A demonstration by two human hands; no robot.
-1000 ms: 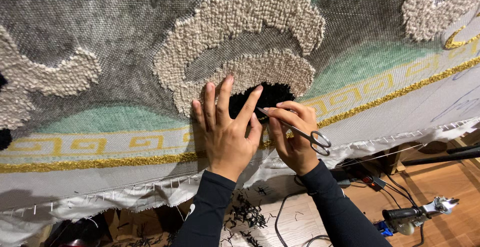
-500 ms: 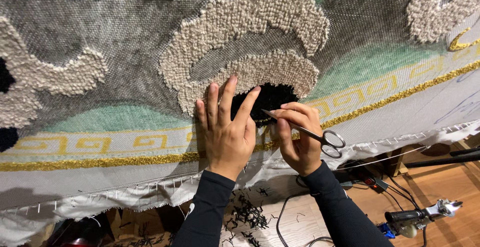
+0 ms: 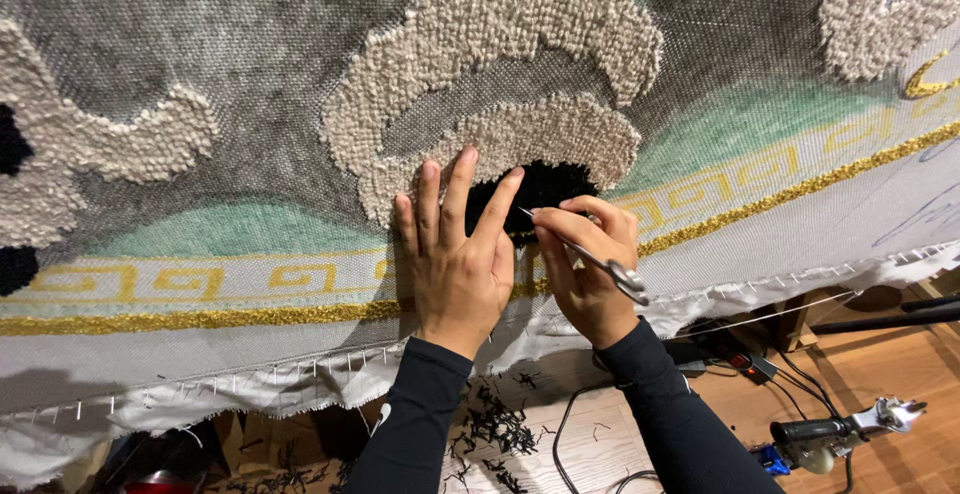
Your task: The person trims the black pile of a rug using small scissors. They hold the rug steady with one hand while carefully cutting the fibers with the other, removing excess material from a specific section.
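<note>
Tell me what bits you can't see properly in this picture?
- Scissors: head view, the right hand covers the handles; only the thin blades show.
- Black yarn patch: the left hand fingers hide part of it.
- Rug cloth: cut off by the top and side edges.
- Tool on the floor: too small to tell its kind.

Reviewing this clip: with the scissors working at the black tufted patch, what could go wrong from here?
1. The scissors in the right hand point at the left hand, whose index finger lies right beside the tips; a slip might nick it.
2. The tips sit at the edge of the black tufted patch, next to the cream loop pile; a stray snip may cut those loops or the backing cloth.
</note>
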